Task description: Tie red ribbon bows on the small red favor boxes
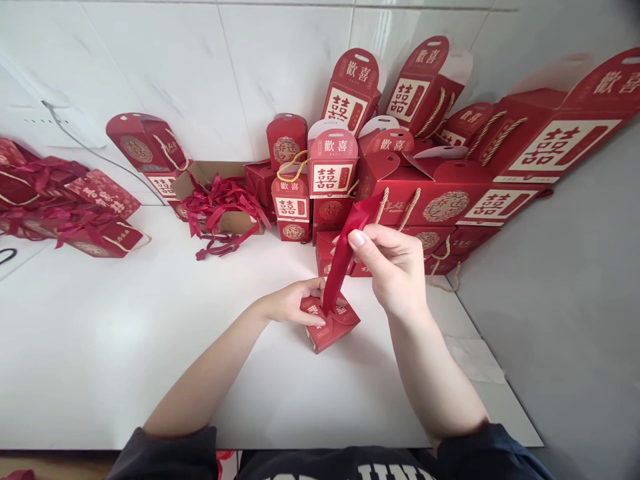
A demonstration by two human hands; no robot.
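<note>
Head | right grip [400, 267]: pinching ribbon [339, 263] | left grip [293, 303]: holding box [343, 328] | stacked boxes [332, 179]: "囍", "歡喜"

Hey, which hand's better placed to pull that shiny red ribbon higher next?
Probably the right hand: it pinches the shiny red ribbon above the small red cardboard box, while the left hand holds that box.

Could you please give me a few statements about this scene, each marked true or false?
1. The right hand pinches a red ribbon. True.
2. The left hand holds a pair of scissors. False: it holds a small red box.
3. An open cardboard box contains a heap of ribbons. True.
4. The table is black. False: it is white.
5. The wall behind the table is tiled. True.
</note>
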